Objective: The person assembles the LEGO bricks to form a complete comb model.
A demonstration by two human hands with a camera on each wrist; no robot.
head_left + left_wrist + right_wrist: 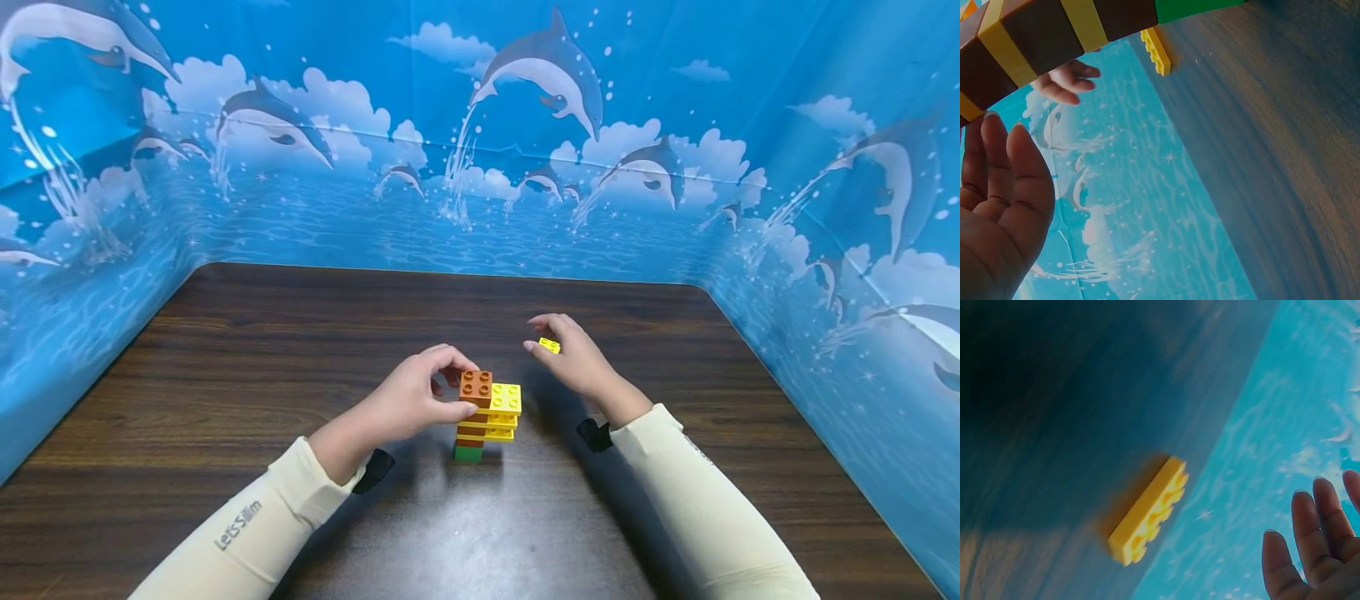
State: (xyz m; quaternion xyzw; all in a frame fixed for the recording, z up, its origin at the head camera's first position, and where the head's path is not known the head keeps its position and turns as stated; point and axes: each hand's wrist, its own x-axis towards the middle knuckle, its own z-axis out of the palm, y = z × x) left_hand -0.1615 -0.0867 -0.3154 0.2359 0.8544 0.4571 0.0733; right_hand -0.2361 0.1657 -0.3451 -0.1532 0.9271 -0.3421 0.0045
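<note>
A tower of toy building blocks stands upright on the table, with a green block (468, 454) at its foot. Brown blocks and thin yellow plates alternate above that, the plates jutting out to the right. My left hand (408, 400) grips the brown block (476, 385) at the top, thumb at the near side and fingers at the far side. Farther back to the right, a loose yellow block (1147, 515) lies on the table, studs visible along it. Over it hovers my right hand (573, 358), fingers relaxed and apart from the block, partly hiding it in the head view.
The dark wood-grain table (300, 325) has rounded far corners. A blue curtain (337, 217) printed with dolphins and clouds rises along its back and sides. Black straps (595, 435) circle both wrists near the cream sleeves (705, 508).
</note>
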